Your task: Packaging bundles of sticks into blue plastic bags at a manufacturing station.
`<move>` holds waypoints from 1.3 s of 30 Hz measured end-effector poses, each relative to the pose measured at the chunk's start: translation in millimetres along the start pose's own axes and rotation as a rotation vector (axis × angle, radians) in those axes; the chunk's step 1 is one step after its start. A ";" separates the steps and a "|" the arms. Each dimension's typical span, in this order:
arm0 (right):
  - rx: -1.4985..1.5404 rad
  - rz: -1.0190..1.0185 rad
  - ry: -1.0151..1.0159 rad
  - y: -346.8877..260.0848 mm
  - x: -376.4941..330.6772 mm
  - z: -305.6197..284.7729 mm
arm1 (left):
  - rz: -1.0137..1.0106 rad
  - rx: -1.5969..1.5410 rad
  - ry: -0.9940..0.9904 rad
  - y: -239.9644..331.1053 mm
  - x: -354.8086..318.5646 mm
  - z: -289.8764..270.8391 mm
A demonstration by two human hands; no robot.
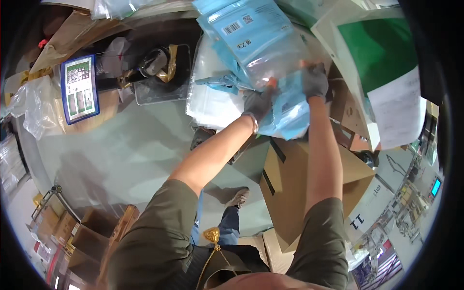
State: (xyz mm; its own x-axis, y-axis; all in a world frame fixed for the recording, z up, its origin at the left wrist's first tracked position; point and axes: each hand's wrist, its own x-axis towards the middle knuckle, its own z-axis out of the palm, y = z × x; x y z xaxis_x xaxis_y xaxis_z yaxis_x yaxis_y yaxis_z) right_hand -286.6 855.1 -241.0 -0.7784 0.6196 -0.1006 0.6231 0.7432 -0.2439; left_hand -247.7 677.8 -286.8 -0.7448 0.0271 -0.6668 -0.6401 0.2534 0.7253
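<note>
Both of my hands wear grey gloves with orange fingertips. A blue and clear plastic bag (289, 113) hangs crumpled between them over the near edge of the work surface. My left hand (258, 103) is closed on the bag's left side, and my right hand (315, 83) grips its upper right side. The exact hold of the fingertips is partly hidden by the film. Just beyond my hands lies a pile of flat blue printed bags (256, 31). Beneath them is a stack of clear-white plastic bags (208, 104), with a folded blue piece of film (220, 81) on top.
To the left stands a scale with a blue-framed panel (79, 89); tape rolls (155, 63) lie on its dark platform. An open cardboard box (299, 193) stands below my right forearm. A green board with a white sheet (398, 113) rises at right. Cartons (89, 241) sit lower left.
</note>
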 end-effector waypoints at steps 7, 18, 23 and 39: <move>0.464 -0.134 -0.155 16.7 -226.8 -47.7 | -0.281 0.008 -0.194 29.2 -66.7 -61.8; 0.955 0.456 -0.745 210.9 -590.5 -230.0 | -0.162 -0.794 -0.451 16.0 -343.2 -139.1; 0.700 0.547 -0.342 358.4 -727.4 -304.9 | -0.211 -1.042 -1.222 77.4 -555.9 -15.0; 1.157 0.448 -0.014 530.7 -720.2 -449.5 | 0.033 -0.543 -1.468 54.0 -751.8 226.9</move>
State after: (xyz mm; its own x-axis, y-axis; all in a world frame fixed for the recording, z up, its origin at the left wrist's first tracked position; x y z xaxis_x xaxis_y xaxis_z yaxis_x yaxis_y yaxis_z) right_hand 639.0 916.7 135.7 -0.5194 0.7534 -0.4032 0.4060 -0.1977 -0.8922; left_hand 320.4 890.6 214.8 -0.1381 0.9904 0.0075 -0.8575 -0.1234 0.4995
